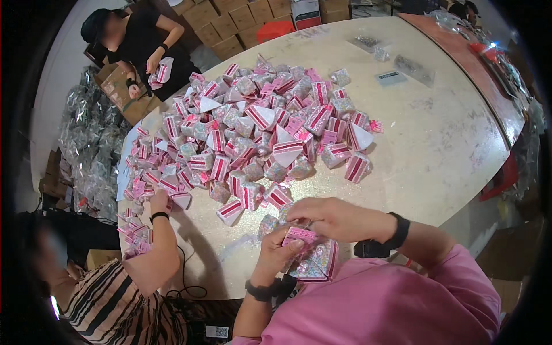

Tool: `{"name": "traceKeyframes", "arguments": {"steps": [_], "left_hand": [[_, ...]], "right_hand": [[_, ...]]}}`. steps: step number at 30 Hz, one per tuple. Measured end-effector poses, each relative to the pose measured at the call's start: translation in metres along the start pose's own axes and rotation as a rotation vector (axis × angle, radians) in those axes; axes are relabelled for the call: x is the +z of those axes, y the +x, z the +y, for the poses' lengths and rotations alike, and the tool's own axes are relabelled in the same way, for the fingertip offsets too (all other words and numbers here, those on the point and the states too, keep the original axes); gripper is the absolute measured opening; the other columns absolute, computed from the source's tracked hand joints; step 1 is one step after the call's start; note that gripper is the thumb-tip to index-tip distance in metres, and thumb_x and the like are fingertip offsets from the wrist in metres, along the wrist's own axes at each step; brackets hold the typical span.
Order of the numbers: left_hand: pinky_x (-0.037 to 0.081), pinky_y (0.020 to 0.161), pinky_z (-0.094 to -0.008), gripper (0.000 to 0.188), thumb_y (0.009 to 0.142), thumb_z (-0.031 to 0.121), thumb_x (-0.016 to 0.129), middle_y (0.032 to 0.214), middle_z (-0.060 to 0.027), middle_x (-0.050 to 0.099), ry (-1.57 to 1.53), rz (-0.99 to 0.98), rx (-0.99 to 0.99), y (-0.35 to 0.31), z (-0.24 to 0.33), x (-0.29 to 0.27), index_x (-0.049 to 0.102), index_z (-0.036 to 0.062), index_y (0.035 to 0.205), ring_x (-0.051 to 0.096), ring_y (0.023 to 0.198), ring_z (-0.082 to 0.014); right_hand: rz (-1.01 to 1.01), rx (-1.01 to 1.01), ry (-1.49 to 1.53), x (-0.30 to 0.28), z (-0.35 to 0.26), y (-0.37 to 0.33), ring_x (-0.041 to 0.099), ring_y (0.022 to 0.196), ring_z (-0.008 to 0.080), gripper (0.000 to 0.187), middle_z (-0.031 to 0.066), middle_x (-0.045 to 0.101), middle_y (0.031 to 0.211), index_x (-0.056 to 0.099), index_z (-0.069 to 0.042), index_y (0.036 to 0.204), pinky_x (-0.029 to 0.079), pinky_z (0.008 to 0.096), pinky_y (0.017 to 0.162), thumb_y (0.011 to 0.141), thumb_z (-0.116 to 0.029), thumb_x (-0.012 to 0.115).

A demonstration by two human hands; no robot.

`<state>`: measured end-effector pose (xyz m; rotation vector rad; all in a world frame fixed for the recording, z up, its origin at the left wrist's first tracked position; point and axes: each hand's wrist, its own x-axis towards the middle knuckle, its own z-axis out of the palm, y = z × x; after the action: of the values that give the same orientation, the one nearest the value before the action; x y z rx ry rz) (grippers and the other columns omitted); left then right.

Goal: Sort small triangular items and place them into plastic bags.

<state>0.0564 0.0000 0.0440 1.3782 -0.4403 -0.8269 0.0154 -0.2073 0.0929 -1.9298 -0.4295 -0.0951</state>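
Pink tag in the left hand, right hand just beyond

Head view: the left thumb and fingers clamp the tag before the chest, its long axis running roughly crosswise. The right hand's fingers curl above it, their grip hidden. Glittery cake-slice ornaments sit just below the tag, toward the chest; where their tips point is unclear.

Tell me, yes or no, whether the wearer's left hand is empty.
No: the left hand holds a pink piece, with the thumb resting against it.
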Motion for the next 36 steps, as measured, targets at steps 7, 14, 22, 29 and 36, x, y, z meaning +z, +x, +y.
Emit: {"name": "traceKeyframes", "arguments": {"steps": [7,14,22,29,36], "left_hand": [[0.046,0.071,-0.0252,0.023,0.082,0.013,0.066,0.088,-0.0035,0.064,0.121,0.084,0.01,0.0,-0.002,-0.002,0.065,0.0019,0.102,0.057,0.079,-0.0099],[0.052,0.072,-0.0286,0.023,0.085,0.004,0.054,0.092,-0.0105,0.065,-0.262,0.177,-0.22,0.013,0.032,0.026,0.06,-0.0054,0.105,0.063,0.08,-0.0156],[0.053,0.062,-0.0268,0.022,0.091,0.011,0.053,0.087,-0.01,0.066,-0.432,0.1,-0.299,0.037,0.01,0.05,0.058,-0.0034,0.107,0.063,0.069,-0.0154],[0.054,0.056,-0.0284,0.019,0.09,0.011,0.055,0.084,-0.0117,0.066,-0.304,0.073,-0.332,0.044,-0.009,0.073,0.058,-0.0021,0.104,0.064,0.065,-0.0163],[0.055,0.059,-0.0281,0.024,0.09,0.007,0.052,0.086,-0.0121,0.065,-0.272,0.06,-0.302,0.047,-0.003,0.09,0.053,-0.0021,0.113,0.064,0.069,-0.0174]], "right_hand": [[-0.17,0.37,0.021,0.005,0.003,-0.001,0.06,0.075,0.0361,0.016,0.0189,0.059,0.074,0.059,-0.001,0.089,0.046,0.0422,0.067,0.079,-0.012,0.052],[0.118,0.315,-0.138,-0.023,-0.008,-0.016,0.056,0.061,0.0269,0.014,0.0162,0.057,0.068,0.058,0.0,0.082,0.043,0.0363,0.057,0.082,-0.013,0.053],[0.341,0.395,-0.052,-0.039,-0.036,-0.042,0.051,0.057,0.0046,0.007,0.0,0.054,0.062,0.058,0.0,0.078,0.04,0.0211,0.05,0.083,-0.004,0.058],[0.38,0.375,-0.11,-0.042,-0.029,-0.059,0.052,0.056,0.0045,0.006,0.0004,0.055,0.062,0.058,0.0,0.079,0.04,0.0206,0.05,0.083,-0.004,0.058],[0.381,0.36,-0.177,-0.041,-0.022,-0.066,0.053,0.058,0.0126,0.006,0.0066,0.056,0.065,0.059,0.0,0.082,0.042,0.0259,0.052,0.083,-0.006,0.058]]}}
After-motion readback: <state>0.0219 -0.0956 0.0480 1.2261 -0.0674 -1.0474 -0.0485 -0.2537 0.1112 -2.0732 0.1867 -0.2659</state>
